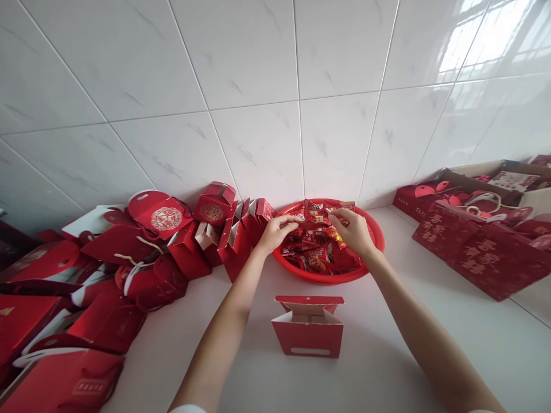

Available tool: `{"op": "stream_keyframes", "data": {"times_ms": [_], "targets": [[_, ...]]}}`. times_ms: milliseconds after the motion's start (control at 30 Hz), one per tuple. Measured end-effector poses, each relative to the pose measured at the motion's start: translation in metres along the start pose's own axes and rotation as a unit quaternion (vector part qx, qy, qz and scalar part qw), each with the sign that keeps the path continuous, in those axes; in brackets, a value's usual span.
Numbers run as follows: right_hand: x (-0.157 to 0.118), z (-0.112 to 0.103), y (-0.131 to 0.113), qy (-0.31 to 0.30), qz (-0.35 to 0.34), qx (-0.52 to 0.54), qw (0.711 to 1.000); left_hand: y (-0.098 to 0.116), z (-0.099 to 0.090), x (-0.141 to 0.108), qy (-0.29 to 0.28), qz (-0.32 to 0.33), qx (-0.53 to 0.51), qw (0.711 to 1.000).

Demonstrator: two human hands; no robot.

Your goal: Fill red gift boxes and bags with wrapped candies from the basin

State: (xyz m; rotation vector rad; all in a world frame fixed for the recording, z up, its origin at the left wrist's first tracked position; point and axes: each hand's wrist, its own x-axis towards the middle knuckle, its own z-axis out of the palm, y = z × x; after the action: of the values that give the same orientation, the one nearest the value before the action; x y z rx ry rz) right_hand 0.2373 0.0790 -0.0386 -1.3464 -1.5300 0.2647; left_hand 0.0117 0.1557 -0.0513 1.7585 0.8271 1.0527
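A round red plastic basket (327, 279) stands by the wall, filled with red and gold wrapped snack packets (321, 261). My left hand (278, 232) is over its left side, thumb and fingers pinched together among the packets; what they grip is unclear. My right hand (352, 232) pinches the right edge of a red snack packet (316, 215) with gold characters, at the back of the basket. Nearer me, a small red gift box (307, 338) stands upright on the white countertop (241, 373), its top flaps open and its inside pale.
Many red gift boxes (157, 281), some with rope handles, are piled along the left. At the right stands a larger red box (477, 246) with gold lettering, holding more red items. The white tiled wall (258, 143) rises directly behind the basket.
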Motion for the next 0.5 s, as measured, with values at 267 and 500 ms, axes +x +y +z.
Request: {"op": "stream_keyframes", "data": {"times_ms": [267, 500], "targets": [[-0.0003, 0.0004, -0.0008, -0.11, -0.013, 0.021, 0.994, 0.0089, 0.0004, -0.0066, -0.011, 0.051, 0.075, 0.996], [-0.0009, 0.003, 0.0017, -0.184, -0.009, 0.025, 0.983, 0.0084, -0.0006, -0.0084, -0.101, 0.102, 0.094, 0.985]]}}
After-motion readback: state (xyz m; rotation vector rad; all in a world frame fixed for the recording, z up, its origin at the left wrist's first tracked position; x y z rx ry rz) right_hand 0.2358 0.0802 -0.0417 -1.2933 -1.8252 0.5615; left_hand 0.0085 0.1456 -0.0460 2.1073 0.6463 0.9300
